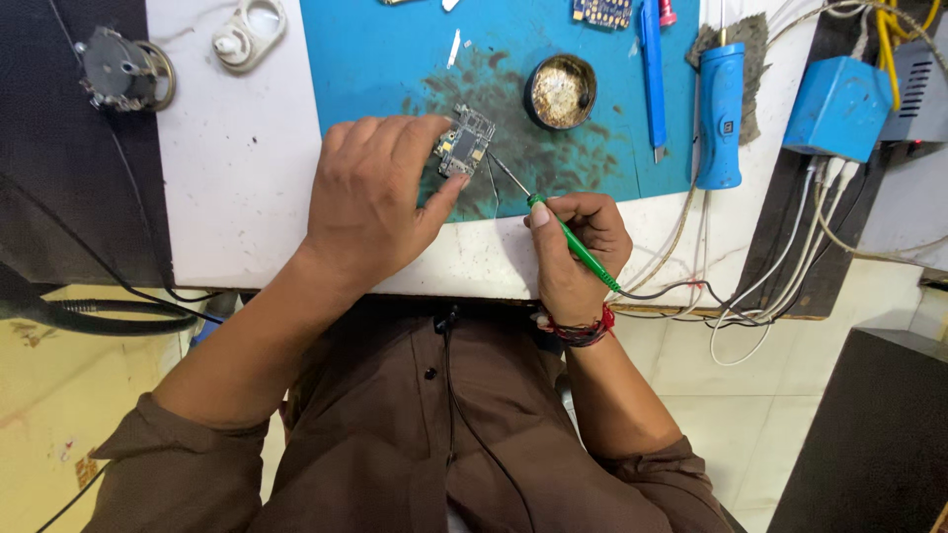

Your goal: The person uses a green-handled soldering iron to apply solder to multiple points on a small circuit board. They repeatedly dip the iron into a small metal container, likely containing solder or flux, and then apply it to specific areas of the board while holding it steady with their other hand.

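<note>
My left hand (373,195) rests on the blue work mat (385,59) and pinches a small circuit board (464,141) between thumb and fingers, tilted up off the mat. My right hand (576,249) grips a thin green soldering iron (573,242) like a pen. Its metal tip points up and left and ends just beside the board's right edge. A cable runs from the iron's rear off to the right. Both sleeves are brown.
A round tin of brass cleaning wool (561,91) sits behind the board. A blue handheld tool (721,114), a blue pen-like tool (652,69) and a blue box (839,107) with white cables lie right. A white round holder (249,33) and a grey motor-like part (123,69) are at left.
</note>
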